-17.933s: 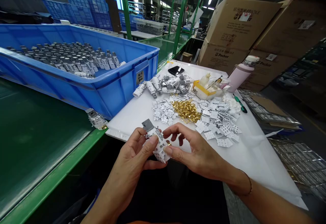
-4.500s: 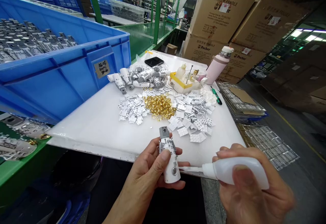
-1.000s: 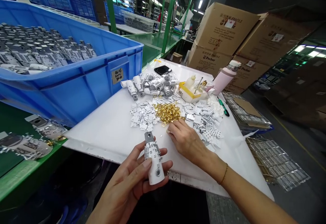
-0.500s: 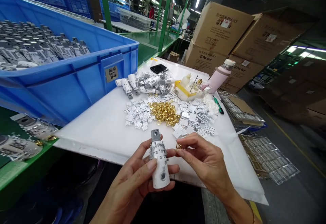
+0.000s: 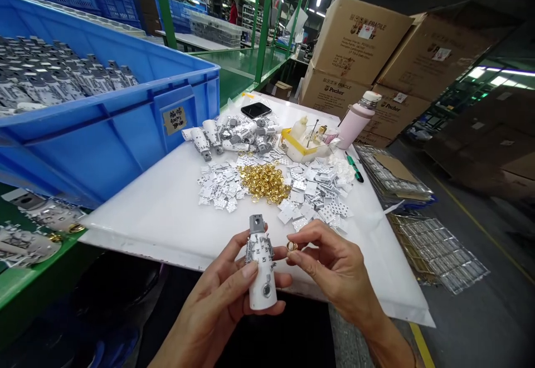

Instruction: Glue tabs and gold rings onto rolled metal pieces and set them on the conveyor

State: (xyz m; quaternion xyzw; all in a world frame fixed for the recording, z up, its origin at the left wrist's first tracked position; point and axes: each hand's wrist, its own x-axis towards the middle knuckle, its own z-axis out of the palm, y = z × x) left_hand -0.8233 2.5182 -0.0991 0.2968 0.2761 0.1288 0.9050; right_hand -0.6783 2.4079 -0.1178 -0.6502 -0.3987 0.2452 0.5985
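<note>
My left hand grips a small white and grey model part upright, its grey square top pointing up. My right hand pinches a small gold ring between thumb and forefinger, just to the right of the part and almost touching it. Both hands hover over the near edge of a white board. Behind them lie a heap of gold rings, flanked by scattered white plates on the left and more white plates on the right.
A big blue crate full of grey parts stands at the left on a green bench. Further back lie finished white parts, a phone, a yellow tray with small bottles, a pink flask and cardboard boxes.
My right hand put down the glue bottle, reached to the heap of gold rings, picked one and brought it back beside the part. My left hand has kept the part upright.
</note>
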